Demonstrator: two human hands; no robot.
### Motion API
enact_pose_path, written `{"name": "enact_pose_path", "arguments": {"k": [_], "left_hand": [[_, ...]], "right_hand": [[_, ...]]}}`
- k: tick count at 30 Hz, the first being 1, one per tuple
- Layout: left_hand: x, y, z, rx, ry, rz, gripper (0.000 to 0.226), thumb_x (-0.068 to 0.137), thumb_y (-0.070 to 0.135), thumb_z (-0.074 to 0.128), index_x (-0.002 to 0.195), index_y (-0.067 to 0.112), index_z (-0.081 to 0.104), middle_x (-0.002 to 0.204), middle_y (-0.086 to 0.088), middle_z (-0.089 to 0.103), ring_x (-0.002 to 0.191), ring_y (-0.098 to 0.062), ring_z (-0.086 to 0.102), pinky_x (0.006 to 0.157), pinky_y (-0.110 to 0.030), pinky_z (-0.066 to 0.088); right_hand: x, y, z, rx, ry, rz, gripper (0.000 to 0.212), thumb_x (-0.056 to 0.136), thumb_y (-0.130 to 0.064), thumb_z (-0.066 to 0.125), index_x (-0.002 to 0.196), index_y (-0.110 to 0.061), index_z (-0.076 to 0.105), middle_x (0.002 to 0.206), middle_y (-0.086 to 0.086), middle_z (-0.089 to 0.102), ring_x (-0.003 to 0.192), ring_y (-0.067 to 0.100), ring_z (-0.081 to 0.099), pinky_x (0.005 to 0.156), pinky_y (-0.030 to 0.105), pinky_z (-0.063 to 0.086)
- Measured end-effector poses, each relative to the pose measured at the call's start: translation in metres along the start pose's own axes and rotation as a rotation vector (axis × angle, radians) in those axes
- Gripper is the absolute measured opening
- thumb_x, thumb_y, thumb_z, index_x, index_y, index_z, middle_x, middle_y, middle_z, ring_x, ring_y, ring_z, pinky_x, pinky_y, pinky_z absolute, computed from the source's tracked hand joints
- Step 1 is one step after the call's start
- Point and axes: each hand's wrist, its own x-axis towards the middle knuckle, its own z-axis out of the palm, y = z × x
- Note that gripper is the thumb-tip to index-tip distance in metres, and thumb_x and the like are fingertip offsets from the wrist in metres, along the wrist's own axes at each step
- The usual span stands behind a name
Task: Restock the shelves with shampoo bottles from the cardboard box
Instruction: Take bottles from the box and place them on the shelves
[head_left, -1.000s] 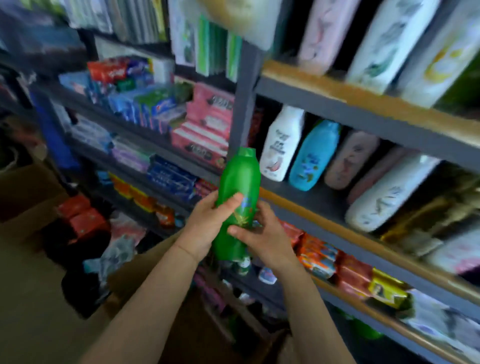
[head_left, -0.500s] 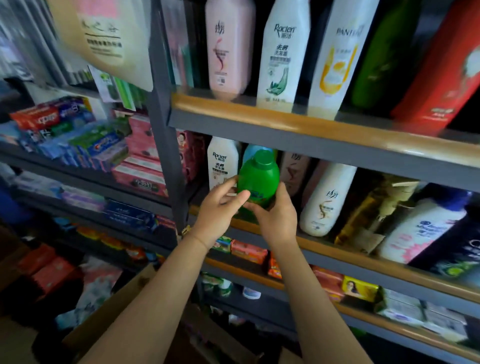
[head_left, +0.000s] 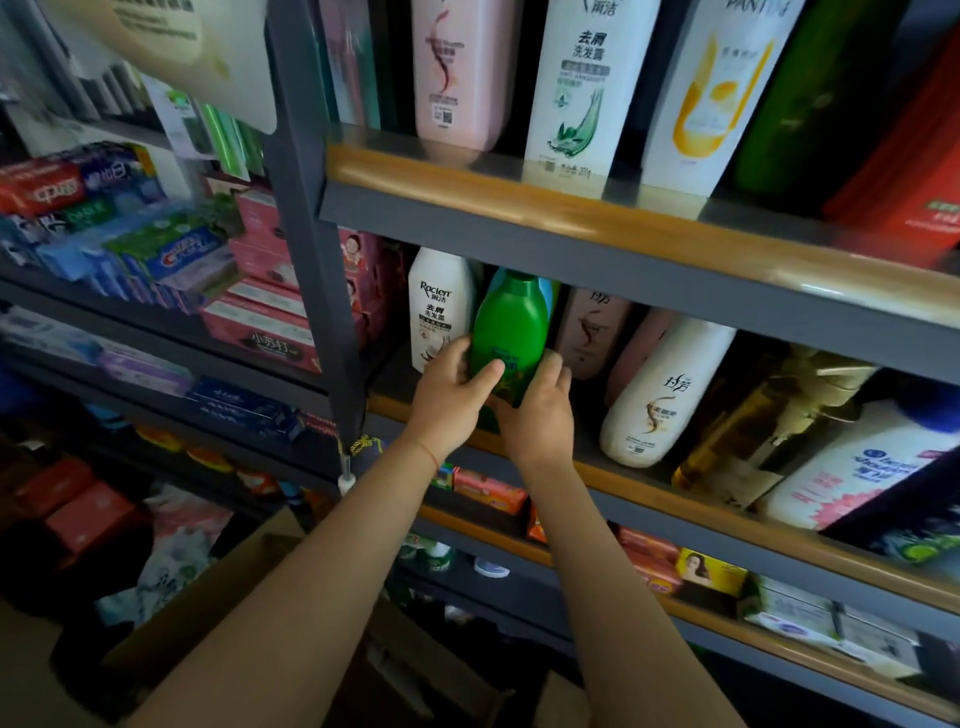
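Note:
A green shampoo bottle (head_left: 511, 325) stands upright at the front of the middle shelf (head_left: 649, 493), between a white Raclen bottle (head_left: 439, 306) and a pink-brown bottle (head_left: 592, 332). My left hand (head_left: 452, 395) grips its lower left side, thumb across the label. My right hand (head_left: 537, 410) holds the lower right side with fingers curled round it. A blue bottle peeks out behind the green one. The cardboard box (head_left: 208, 613) sits low on the floor, mostly hidden under my forearms.
The top shelf (head_left: 571, 208) holds tall pink, white, green and red bottles. To the right on the middle shelf lean a white bottle (head_left: 660, 395), a golden pump bottle (head_left: 753, 421) and others. Toothpaste boxes (head_left: 156, 249) fill the left rack. A dark upright post (head_left: 306, 234) separates the racks.
Both hands have carried the green bottle up and forward from chest height into the middle shelf, and it now stands between the white and pink-brown bottles. The view moved closer.

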Motion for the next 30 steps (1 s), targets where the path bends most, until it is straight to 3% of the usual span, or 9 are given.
{"name": "enact_pose_path", "arguments": {"k": [3,10,14,18,25,28,30], "left_hand": [[0.005,-0.005,0.005,0.020,0.058,-0.031,0.025,0.094,0.021,0.065,0.116,0.028,0.054,0.104,0.011,0.065,0.102,-0.008,0.063,0.090,-0.023,0.049],[0.009,-0.007,0.007,-0.095,0.097,-0.112,0.041,0.093,-0.009,0.045,0.130,0.009,0.053,0.107,0.004,0.060,0.105,-0.013,0.059,0.092,-0.026,0.050],[0.013,-0.008,0.008,-0.134,0.092,-0.132,0.046,0.090,-0.015,0.042,0.128,0.009,0.053,0.103,0.005,0.060,0.101,-0.012,0.059,0.093,-0.028,0.051],[0.018,-0.013,0.008,-0.149,0.118,-0.148,0.042,0.089,-0.010,0.044,0.118,0.018,0.055,0.107,0.001,0.061,0.109,-0.019,0.060,0.098,-0.039,0.051],[0.021,-0.014,0.010,-0.195,0.108,-0.131,0.042,0.088,-0.013,0.044,0.120,0.011,0.056,0.115,-0.010,0.063,0.113,-0.024,0.060,0.097,-0.036,0.052],[0.016,-0.011,0.007,-0.156,0.099,-0.100,0.043,0.088,-0.014,0.045,0.124,0.007,0.057,0.117,-0.010,0.062,0.112,-0.020,0.059,0.094,-0.025,0.051],[0.004,-0.012,0.000,-0.119,0.134,-0.053,0.040,0.090,-0.011,0.046,0.118,0.013,0.061,0.114,-0.006,0.062,0.109,-0.018,0.060,0.093,-0.028,0.052]], "right_hand": [[0.003,0.000,0.002,-0.006,0.009,0.010,0.065,0.084,-0.019,0.076,0.133,-0.002,0.035,0.130,0.017,0.042,0.102,0.037,0.058,0.073,0.040,0.049],[0.009,-0.001,0.001,0.002,0.020,0.032,0.068,0.082,-0.020,0.079,0.131,-0.004,0.035,0.131,0.016,0.043,0.107,0.034,0.057,0.077,0.037,0.051],[0.016,-0.004,0.001,-0.007,0.018,0.051,0.069,0.083,-0.021,0.079,0.133,-0.005,0.034,0.130,0.015,0.043,0.108,0.033,0.057,0.076,0.034,0.049],[0.020,-0.005,0.003,-0.011,0.026,0.062,0.068,0.082,-0.020,0.079,0.131,-0.006,0.034,0.131,0.015,0.043,0.109,0.033,0.058,0.076,0.034,0.049],[0.026,-0.004,0.001,-0.009,0.015,0.088,0.069,0.083,-0.016,0.079,0.135,-0.006,0.034,0.132,0.016,0.045,0.114,0.033,0.057,0.080,0.031,0.048],[0.020,-0.006,-0.006,0.037,0.011,0.102,0.069,0.083,-0.016,0.079,0.136,-0.006,0.036,0.135,0.015,0.045,0.118,0.029,0.056,0.080,0.022,0.041],[0.007,-0.006,-0.011,0.095,0.065,0.089,0.068,0.080,-0.022,0.082,0.132,-0.006,0.041,0.130,0.013,0.048,0.109,0.021,0.057,0.076,0.014,0.039]]}}
